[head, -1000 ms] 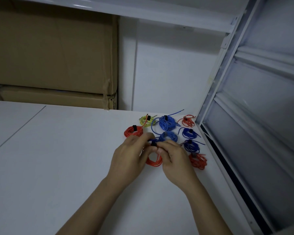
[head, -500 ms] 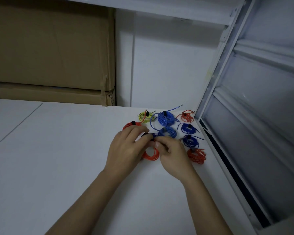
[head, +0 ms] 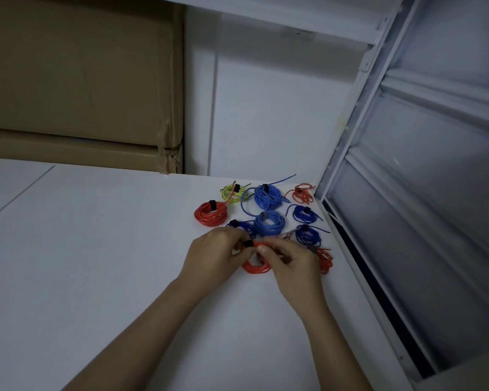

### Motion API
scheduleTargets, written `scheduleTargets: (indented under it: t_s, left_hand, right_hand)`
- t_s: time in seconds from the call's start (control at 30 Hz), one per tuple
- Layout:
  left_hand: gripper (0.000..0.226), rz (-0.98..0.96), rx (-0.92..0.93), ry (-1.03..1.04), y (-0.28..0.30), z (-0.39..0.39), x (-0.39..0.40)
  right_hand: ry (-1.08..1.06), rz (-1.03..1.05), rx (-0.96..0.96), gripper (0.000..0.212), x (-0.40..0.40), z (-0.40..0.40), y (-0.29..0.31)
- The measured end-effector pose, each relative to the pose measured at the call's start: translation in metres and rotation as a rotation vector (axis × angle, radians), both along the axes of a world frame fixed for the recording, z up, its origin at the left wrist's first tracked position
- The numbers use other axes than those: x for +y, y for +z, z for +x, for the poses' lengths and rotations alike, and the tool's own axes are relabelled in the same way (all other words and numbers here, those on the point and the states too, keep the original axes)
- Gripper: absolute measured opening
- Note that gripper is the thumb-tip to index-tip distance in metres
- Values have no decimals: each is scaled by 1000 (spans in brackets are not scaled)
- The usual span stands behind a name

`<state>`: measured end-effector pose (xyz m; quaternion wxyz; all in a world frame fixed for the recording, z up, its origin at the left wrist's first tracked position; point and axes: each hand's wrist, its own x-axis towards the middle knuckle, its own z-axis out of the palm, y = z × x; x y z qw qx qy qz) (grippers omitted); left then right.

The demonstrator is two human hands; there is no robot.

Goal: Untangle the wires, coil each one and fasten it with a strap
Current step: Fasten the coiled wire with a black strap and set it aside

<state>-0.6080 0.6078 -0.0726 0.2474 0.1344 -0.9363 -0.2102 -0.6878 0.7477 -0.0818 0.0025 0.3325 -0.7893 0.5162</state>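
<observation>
A red wire coil (head: 255, 267) lies on the white table (head: 96, 277) between both hands. My left hand (head: 213, 259) pinches a black strap (head: 248, 244) at the coil's top. My right hand (head: 292, 266) grips the coil's right side, thumb on the wire. Beyond them lie several strapped coils: a red coil (head: 211, 214), a yellow-green coil (head: 233, 193), a large blue coil (head: 267, 196), a second blue coil (head: 269, 222), a dark blue coil (head: 242, 225) partly behind my left hand, and an orange-red bundle (head: 324, 259) beside my right hand.
More small coils, red (head: 301, 193) and dark blue (head: 304, 213) (head: 308, 235), sit by the table's right edge. A white metal frame (head: 347, 131) rises at the right with a dark gap below. Cardboard boxes (head: 82, 80) stand at the back left.
My hands with the red coil have drawn slightly toward me, uncovering the red strapped coil at the left. The left hand's fingers now sit on the black strap at the coil's top.
</observation>
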Motion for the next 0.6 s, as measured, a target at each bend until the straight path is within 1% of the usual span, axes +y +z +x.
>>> scheduleTargets:
  t_s: [0.1,0.2,0.27,0.33,0.47,0.6]
  left_hand:
    - [25,61,-77,27,-6,-9,3]
    - [27,157,-141,-28,-14,-13,2]
    - [34,152,-155,-65,-18,-14,-1]
    - [35,121,-163,-65,-20,-14,-2]
    - [34,63,-153,-78,-25,-14,-1]
    - [29,28,-109,-127,-28,-17,4]
  right_hand:
    - [14,127,27,28,5,1,-13]
    - [-38,158,-36,23,10,-1,-16]
    - [-57,167,-99,20,15,-2,-14]
    - [-41,183,-134,17,20,-2,-13]
    - [-84,210,-48,14,27,-2,-23]
    - [-204,253,150,7,40,-6,-32]
